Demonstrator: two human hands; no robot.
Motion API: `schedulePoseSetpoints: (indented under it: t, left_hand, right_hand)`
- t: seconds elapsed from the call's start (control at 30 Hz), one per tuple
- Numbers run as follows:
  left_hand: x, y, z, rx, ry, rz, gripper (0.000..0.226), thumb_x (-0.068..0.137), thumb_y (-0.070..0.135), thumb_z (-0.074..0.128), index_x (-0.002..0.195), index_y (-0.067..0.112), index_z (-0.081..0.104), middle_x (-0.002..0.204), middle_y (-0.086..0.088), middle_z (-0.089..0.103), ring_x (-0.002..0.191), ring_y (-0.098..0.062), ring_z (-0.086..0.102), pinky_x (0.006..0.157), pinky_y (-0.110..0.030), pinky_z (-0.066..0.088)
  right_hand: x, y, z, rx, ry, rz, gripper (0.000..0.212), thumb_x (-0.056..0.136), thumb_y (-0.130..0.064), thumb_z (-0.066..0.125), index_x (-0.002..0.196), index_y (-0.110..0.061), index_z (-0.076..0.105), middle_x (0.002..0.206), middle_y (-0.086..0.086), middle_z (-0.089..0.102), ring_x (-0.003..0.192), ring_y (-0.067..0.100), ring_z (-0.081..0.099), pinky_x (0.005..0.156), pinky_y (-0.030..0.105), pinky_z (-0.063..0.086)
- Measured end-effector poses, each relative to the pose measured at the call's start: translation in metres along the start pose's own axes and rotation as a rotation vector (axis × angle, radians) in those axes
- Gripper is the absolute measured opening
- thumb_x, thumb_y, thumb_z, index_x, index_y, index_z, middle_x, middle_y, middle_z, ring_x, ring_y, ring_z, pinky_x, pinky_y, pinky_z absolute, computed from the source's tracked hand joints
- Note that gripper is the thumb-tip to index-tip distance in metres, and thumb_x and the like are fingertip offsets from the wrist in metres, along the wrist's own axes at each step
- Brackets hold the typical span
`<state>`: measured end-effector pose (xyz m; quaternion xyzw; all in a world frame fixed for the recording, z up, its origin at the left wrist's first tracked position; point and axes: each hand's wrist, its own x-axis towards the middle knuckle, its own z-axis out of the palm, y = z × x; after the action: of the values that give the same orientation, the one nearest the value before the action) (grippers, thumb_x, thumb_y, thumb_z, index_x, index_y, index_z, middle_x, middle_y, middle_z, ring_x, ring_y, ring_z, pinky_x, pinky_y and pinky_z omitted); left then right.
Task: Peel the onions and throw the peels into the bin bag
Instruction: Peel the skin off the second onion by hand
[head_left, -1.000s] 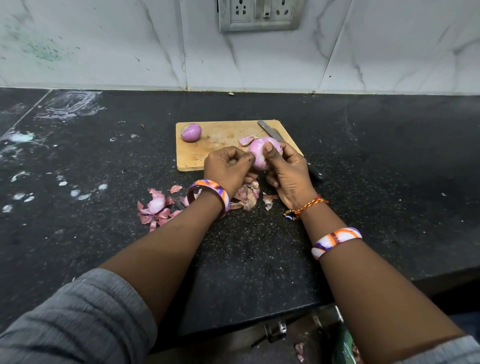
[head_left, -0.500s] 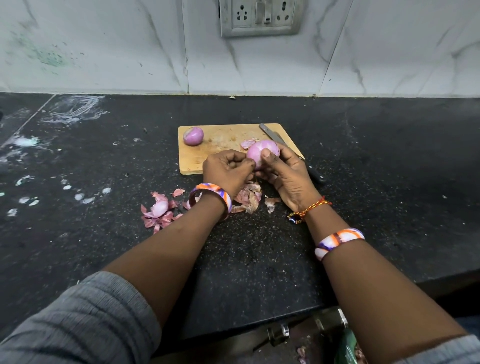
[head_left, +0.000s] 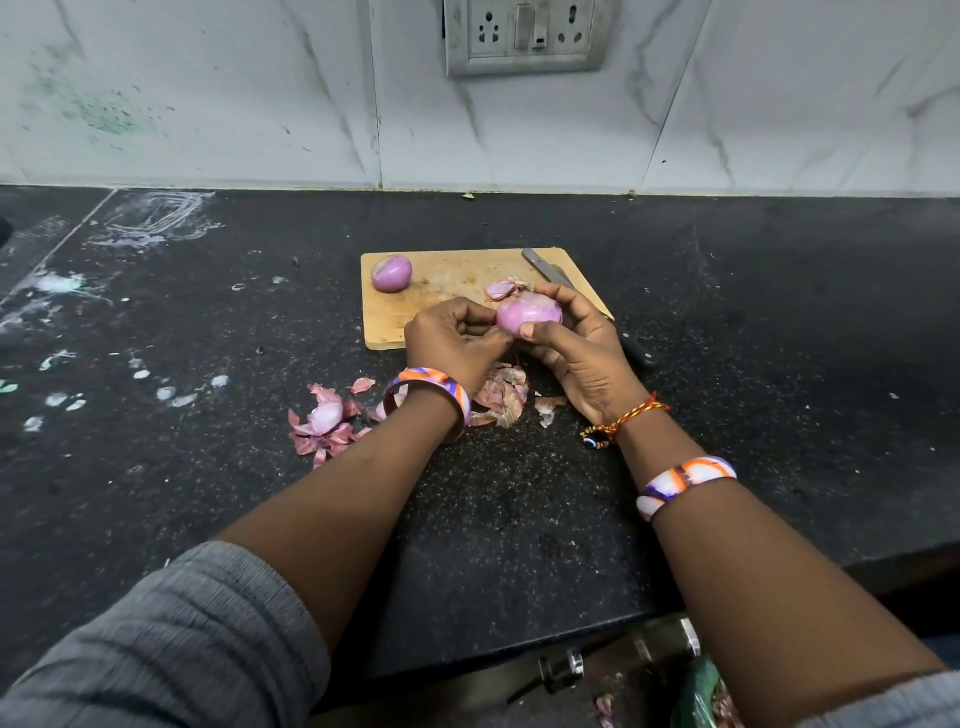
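Over the near edge of the cutting board (head_left: 447, 283), the onion (head_left: 529, 313) has turned since half a second ago: it stood more upright between the fingers then, and now its long axis lies roughly left-right, one end facing the left hand (head_left: 451, 342). Right hand (head_left: 574, 347): grip curled round the onion, thumb on its near side, fingers over the far side. Left hand: grip pressed together, fingertips pinching at the onion's left end. Second peeled onion (head_left: 391, 273) unmoved on the board's far left corner. Peels (head_left: 324, 421) on the bench (head_left: 519, 509) below the wrists. Knife (head_left: 556, 273) behind the right hand.
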<state>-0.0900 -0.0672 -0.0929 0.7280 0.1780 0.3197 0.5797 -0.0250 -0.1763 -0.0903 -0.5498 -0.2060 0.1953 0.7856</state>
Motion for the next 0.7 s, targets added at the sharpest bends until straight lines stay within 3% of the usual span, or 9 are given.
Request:
schedulePoseSetpoints:
  t: [0.2,0.37,0.5,0.6,0.7]
  left_hand:
    - [0.004,-0.003,0.001,0.032,0.067,-0.039,0.024,0.070,-0.002,0.068,0.063,0.018,0.058,0.058,0.006,0.056,0.053,-0.005,0.053,0.050,-0.011,0.046]
    - [0.007,-0.005,0.000,-0.068,0.082,-0.116,0.028,0.072,-0.006,0.061,0.064,0.020,0.055,0.061,-0.002,0.058,0.060,-0.020,0.060,0.054,-0.023,0.051]
    - [0.005,-0.002,0.000,-0.211,-0.032,-0.150,0.016,0.079,0.000,0.062,0.077,0.016,0.063,0.070,-0.002,0.062,0.062,-0.013,0.059,0.058,-0.021,0.050]
    - [0.001,-0.001,0.000,-0.179,-0.125,-0.109,0.017,0.076,0.006,0.070,0.090,0.013,0.065,0.081,-0.004,0.065,0.068,-0.013,0.061,0.057,-0.019,0.052]
    - [0.000,-0.001,-0.003,-0.174,-0.145,-0.103,0.023,0.075,0.000,0.069,0.097,0.004,0.067,0.090,-0.006,0.068,0.075,-0.014,0.064,0.064,-0.018,0.055]
  right_hand:
    - [-0.001,0.000,-0.001,0.001,-0.022,0.026,0.045,0.076,0.025,0.046,0.094,-0.016,0.051,0.104,0.002,0.055,0.097,0.014,0.053,0.074,0.022,0.052]
    - [0.002,0.002,-0.007,0.077,-0.104,0.078,0.044,0.063,0.013,0.051,0.096,-0.017,0.052,0.106,0.002,0.058,0.097,0.014,0.057,0.074,0.023,0.052]
    - [0.005,0.002,-0.012,0.162,-0.125,0.122,0.045,0.063,0.011,0.051,0.101,-0.015,0.052,0.108,0.006,0.058,0.096,0.018,0.058,0.081,0.025,0.052]
    - [0.004,0.000,-0.010,0.159,-0.163,0.131,0.052,0.060,0.016,0.069,0.099,-0.013,0.052,0.105,0.007,0.060,0.087,0.015,0.064,0.078,0.025,0.055]
    - [0.004,0.001,-0.009,0.189,-0.163,0.106,0.065,0.036,-0.007,0.087,0.093,-0.013,0.054,0.101,0.003,0.065,0.087,0.014,0.067,0.069,0.024,0.057]
